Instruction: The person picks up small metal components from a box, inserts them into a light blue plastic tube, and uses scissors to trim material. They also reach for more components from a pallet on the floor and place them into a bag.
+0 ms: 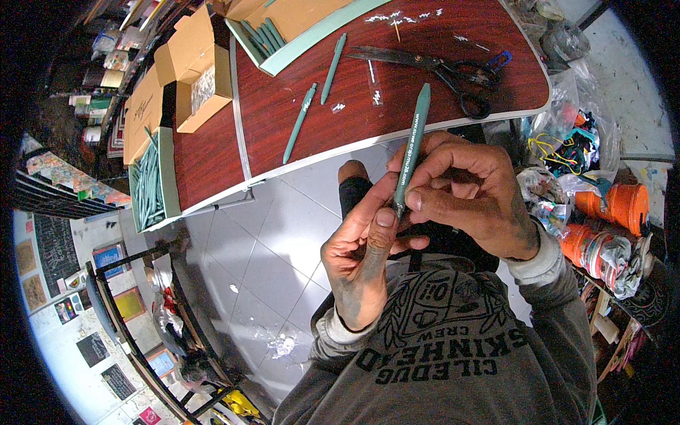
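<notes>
A green pen (413,145) with white print on its barrel stands tilted upward in front of me. Its lower end is pinched by my left hand (367,248), thumb against fingers. The thumb and fingers of my right hand (471,195) close on the barrel just above, from the right side. On the table beyond lie two more green pens, one nearer (299,124) and one farther (333,69). Black-bladed scissors (439,65) rest partly open, handles to the right. Small clear strips (373,83) and white decal pieces (407,16) lie about them.
The dark red table (212,159) has a pale edge. Green-sided boxes of pens stand at its far side (312,46) and left end (168,173); a small cardboard box (205,106) is between them. Orange containers (616,205) and plastic bags crowd my right. A metal frame (134,343) stands lower left.
</notes>
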`<state>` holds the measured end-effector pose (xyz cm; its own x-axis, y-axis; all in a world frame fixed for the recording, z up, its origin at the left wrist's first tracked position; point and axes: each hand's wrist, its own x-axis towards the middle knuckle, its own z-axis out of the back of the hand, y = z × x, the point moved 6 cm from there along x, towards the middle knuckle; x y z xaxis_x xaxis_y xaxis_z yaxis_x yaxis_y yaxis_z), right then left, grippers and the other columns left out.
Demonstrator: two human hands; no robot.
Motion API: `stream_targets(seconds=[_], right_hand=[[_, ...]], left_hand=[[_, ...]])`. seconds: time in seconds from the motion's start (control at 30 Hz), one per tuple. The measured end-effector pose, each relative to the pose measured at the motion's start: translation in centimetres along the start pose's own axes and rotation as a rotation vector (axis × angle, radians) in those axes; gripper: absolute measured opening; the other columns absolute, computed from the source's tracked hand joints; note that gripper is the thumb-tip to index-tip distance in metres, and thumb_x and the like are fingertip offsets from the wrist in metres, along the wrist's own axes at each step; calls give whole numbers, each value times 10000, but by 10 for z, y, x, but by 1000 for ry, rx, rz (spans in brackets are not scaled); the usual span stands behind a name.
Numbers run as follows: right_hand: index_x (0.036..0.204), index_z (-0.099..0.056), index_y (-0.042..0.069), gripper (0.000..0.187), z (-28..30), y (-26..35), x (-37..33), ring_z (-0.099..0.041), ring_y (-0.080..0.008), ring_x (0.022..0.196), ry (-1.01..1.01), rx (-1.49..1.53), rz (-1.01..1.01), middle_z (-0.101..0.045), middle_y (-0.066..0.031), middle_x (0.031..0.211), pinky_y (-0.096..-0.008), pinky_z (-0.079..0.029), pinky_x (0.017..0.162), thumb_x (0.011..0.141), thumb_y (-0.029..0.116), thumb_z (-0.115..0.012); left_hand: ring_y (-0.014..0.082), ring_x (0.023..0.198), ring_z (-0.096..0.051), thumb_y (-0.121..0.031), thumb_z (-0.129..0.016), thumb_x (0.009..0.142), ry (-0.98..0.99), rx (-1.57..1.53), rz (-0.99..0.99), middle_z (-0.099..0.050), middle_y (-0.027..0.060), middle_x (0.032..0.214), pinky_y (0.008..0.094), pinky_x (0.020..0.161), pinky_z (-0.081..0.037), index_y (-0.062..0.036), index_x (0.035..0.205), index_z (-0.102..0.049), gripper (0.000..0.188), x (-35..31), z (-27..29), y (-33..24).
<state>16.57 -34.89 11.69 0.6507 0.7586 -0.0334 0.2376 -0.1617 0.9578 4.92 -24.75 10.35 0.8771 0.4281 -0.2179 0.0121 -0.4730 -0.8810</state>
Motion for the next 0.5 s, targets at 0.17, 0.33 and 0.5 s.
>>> stream_targets(seconds=[0.17,0.33,0.5], right_hand=[[933,-680,2,117,-1,2,0,-652,-121,866,19,32,-12,-655,-50,911,-275,-524,774,884,86,-744],[933,-678,-4,111,1,1,0,-651,-127,863,28,-41,34,-649,-55,922,-283,-532,767,890,80,-736],[933,-672,-12,104,-1,1,0,-650,-131,837,23,-5,39,-640,-63,922,-282,-545,744,896,67,-726]], left_hand=[[207,1015,-697,-151,-525,1047,-9,18,1,-633,173,1283,343,768,-640,46,1385,-521,391,0,-2,-3],[205,1006,-696,-158,-528,1047,-11,43,7,-639,167,1267,341,761,-637,48,1375,-534,387,-1,-1,-3],[231,1012,-697,-177,-548,1041,-21,76,-12,-636,185,1265,347,754,-637,55,1373,-532,406,-2,0,-3]])
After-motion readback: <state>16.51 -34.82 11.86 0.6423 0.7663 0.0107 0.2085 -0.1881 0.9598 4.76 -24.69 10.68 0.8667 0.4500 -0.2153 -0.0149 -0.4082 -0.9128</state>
